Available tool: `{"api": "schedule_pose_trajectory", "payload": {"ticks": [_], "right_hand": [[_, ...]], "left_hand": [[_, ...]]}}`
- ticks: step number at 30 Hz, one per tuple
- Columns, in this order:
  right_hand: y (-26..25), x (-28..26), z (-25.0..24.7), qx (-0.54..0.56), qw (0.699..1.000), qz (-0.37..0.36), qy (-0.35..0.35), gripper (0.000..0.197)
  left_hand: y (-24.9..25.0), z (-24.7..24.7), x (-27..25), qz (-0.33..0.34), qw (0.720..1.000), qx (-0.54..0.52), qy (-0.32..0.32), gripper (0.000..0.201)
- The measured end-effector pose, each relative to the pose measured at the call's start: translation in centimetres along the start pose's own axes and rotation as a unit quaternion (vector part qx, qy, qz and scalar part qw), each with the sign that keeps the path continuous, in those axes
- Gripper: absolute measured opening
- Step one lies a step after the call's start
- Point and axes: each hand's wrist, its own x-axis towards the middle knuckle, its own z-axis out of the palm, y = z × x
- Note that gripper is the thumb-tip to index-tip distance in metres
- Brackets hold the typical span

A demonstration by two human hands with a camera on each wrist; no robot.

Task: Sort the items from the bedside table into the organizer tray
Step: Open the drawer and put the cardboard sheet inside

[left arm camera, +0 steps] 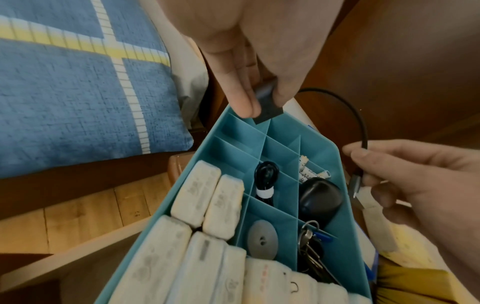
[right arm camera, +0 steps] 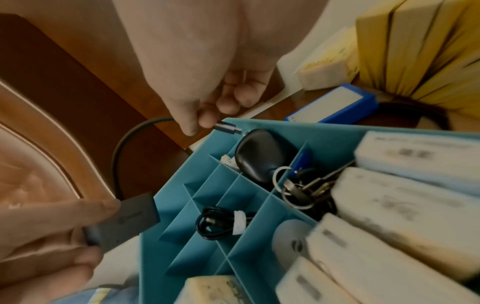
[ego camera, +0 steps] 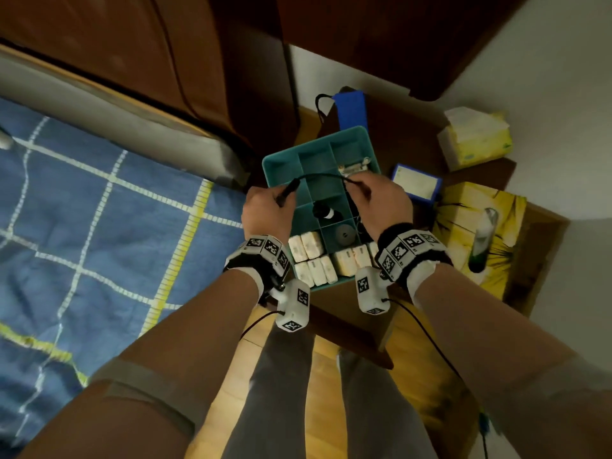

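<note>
Here the left hand (ego camera: 265, 210) pinches the flat grey adapter body (left arm camera: 267, 105) while the right hand (ego camera: 381, 203) pinches its plug (right arm camera: 228, 128). The short black cable (ego camera: 318, 176) arches between both sets of fingers, above the teal organizer tray (ego camera: 281, 167).

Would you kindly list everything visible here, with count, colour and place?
organizer tray: one, teal, on the bedside table.
adapter cable: one, black, held over the tray between both hands.
tissue packs: several, white, near end of tray.
coiled cable: one, black with white tie, middle compartment.
round disc: one, grey, compartment beside the tissue packs.
dark case: one, black, right-side compartment.
keys: one bunch, metal with a blue tag, right-side compartment.
batteries: a few, white, far right compartment.
blue box: one, right of tray.
tissue box: one, yellow-white, far right.
bed cover: one, blue checked, left.
left hand: pinches the flat grey end.
right hand: pinches the plug end.
</note>
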Motion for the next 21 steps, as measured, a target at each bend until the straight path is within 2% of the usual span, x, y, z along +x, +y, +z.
{"api": "schedule_pose_trajectory", "payload": {"ticks": [4, 9, 13, 15, 18, 21], "right_hand": [[-0.4, 2.3, 0.6, -0.025, 1.000, 0.014, 0.000, 0.026], [-0.1, 3.1, 0.7, 0.002, 1.000, 0.021, 0.023, 0.027], [0.3, 2.8, 1.0, -0.022, 1.000, 0.016, -0.013, 0.022], [0.4, 2.6, 1.5, -0.035, 0.999, 0.007, -0.032, 0.021], [0.2, 2.5, 1.7, -0.057, 0.998, -0.003, -0.019, 0.021], [0.3, 2.2, 1.8, -0.053, 0.998, -0.021, 0.010, 0.021]], "left_hand": [[0.4, 0.6, 1.2, -0.002, 0.999, 0.018, -0.032, 0.025], [1.1, 0.7, 0.9, 0.034, 0.997, -0.008, -0.071, 0.020], [0.7, 0.7, 0.7, 0.019, 0.994, -0.006, -0.107, 0.022], [0.5, 0.8, 0.5, 0.011, 0.990, 0.022, -0.140, 0.017], [0.0, 1.4, 0.3, -0.003, 0.977, 0.016, -0.212, 0.021], [-0.6, 2.1, 0.2, 0.005, 0.980, 0.007, -0.196, 0.024]]}}
